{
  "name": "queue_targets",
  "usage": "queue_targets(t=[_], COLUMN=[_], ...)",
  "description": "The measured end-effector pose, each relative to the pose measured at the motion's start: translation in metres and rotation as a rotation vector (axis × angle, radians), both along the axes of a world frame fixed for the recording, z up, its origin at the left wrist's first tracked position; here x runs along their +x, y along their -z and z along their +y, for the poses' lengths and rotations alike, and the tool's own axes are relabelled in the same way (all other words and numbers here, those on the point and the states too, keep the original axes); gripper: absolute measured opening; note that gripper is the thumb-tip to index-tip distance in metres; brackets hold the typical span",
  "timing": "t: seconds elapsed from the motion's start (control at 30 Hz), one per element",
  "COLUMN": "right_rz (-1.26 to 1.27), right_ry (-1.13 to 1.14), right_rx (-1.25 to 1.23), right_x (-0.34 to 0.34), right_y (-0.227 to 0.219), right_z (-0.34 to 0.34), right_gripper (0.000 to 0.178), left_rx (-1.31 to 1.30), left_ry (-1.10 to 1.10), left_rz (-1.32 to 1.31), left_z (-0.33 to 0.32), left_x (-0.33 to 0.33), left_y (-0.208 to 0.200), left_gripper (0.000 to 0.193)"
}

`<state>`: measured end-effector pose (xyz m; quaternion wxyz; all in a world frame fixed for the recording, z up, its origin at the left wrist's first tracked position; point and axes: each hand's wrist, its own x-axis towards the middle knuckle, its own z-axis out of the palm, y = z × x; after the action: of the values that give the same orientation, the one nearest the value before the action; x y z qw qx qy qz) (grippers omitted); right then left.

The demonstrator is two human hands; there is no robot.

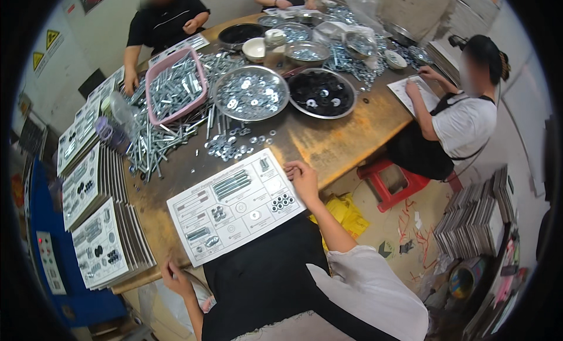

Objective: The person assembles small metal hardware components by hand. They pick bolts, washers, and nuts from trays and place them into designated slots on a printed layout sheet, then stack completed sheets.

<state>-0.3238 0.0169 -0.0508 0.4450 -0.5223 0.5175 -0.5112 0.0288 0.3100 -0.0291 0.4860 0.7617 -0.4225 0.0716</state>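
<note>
A white printed card [240, 206] lies tilted on the near table edge in front of me. Long bolts [231, 184], black-centred nuts [283, 202], washers [254, 215] and other small hardware sit in its printed boxes. My right hand [303, 179] is at the card's right edge, fingers loosely bent and apart, with nothing visible in them. Below the card's lower left corner, by the table edge, my left hand [177, 277] hangs with its fingers apart and holds nothing I can see. Loose washers [227, 146] lie just beyond the card.
Stacked filled cards [102, 247] line the left edge. Beyond my card stand a pink basket of bolts [151, 103], a steel bowl of washers [251, 115] and a bowl of black washers [328, 114]. Three co-workers sit around the table. A red stool [384, 185] stands to the right.
</note>
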Motion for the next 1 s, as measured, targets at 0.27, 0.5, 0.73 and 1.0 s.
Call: queue_targets(t=[0.27, 0.5, 0.73, 1.0], right_rz=[0.039, 0.012, -0.034, 0.024], right_ry=[0.008, -0.041, -0.004, 0.032], right_rx=[-0.064, -0.063, -0.06, -0.092], right_x=[-0.006, -0.005, -0.01, -0.022], right_y=[-0.008, -0.013, 0.003, -0.01], right_z=[0.006, 0.01, 0.0, -0.029], right_gripper=[0.023, 0.025, 0.023, 0.024], left_rx=[0.384, 1.105, 1.108, 1.01], left_ry=[0.044, 0.047, 0.085, 0.095], left_rz=[-0.033, 0.394, 0.384, 0.351], left_z=[0.112, 0.196, 0.15, 0.097], left_x=[-0.003, 0.029, 0.008, -0.006], left_y=[0.091, 0.246, 0.232, 0.221], left_gripper=[0.015, 0.02, 0.021, 0.023])
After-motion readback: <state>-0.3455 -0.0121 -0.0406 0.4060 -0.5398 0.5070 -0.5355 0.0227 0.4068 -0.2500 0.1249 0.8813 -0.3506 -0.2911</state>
